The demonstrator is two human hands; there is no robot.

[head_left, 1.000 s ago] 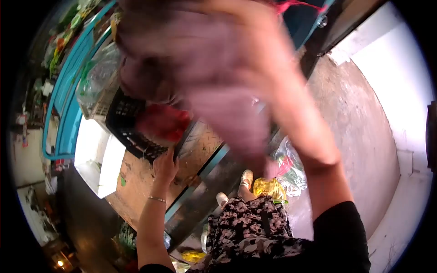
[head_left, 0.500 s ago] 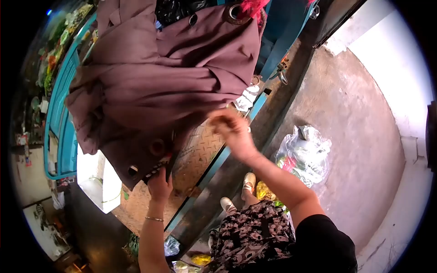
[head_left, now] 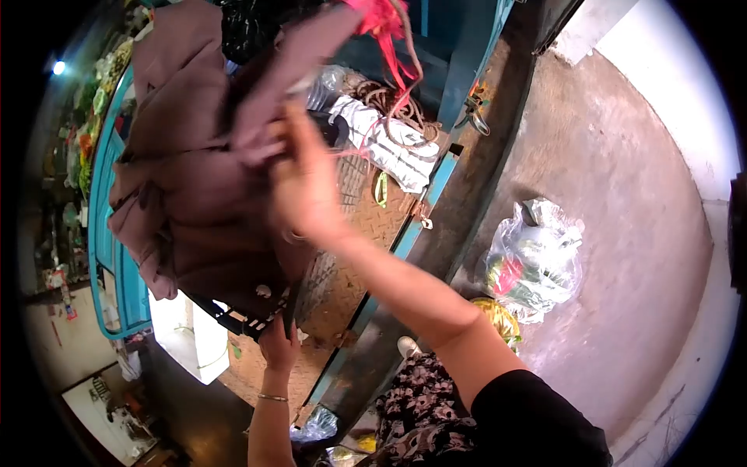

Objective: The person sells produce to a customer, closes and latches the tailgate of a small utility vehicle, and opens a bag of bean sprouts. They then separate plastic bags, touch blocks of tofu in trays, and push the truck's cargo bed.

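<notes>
A mauve-brown curtain [head_left: 187,117] with metal eyelets is bunched over a black plastic crate [head_left: 241,321], hiding most of it. My left hand [head_left: 278,346] is closed around the near rim of that crate. Blurred by motion, my right hand [head_left: 307,183] grips the right part of the curtain and holds it raised. Uncovered beside it on the rusty metal truck bed [head_left: 327,307] lie a white cloth or sack [head_left: 405,159] and a coil of brown rope [head_left: 416,117]. Pink-red ribbon [head_left: 381,19] hangs near the rope.
A blue rail [head_left: 101,257] stands at the left, with a white foam box [head_left: 187,335] near it. Clear plastic bags of produce [head_left: 537,261] and a yellow bag [head_left: 498,319] sit on the concrete floor [head_left: 615,210] at the right. Black plastic [head_left: 249,39] lies at the top.
My right hand has moved up and left, pulling the curtain's right side off the white cloth and rope. More of the crate's rim shows. My left hand stays on the rim.
</notes>
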